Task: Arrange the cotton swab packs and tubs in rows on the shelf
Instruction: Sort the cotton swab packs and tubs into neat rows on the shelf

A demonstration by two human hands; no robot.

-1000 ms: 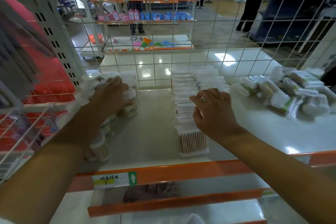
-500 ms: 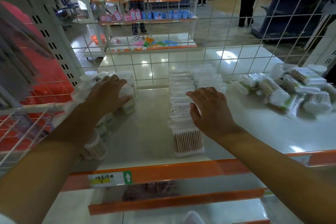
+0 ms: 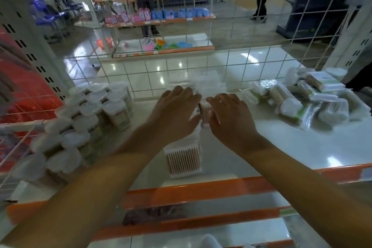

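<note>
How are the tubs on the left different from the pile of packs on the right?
The tubs are round, lidded containers standing upright in neat rows; the packs on the right are flat, clear-wrapped bundles. The tubs are lined up side by side, while the packs lie heaped at odd angles, some on top of others. The tubs sit at the shelf's left end, the packs at its right. Both appear to hold cotton swabs.
</note>
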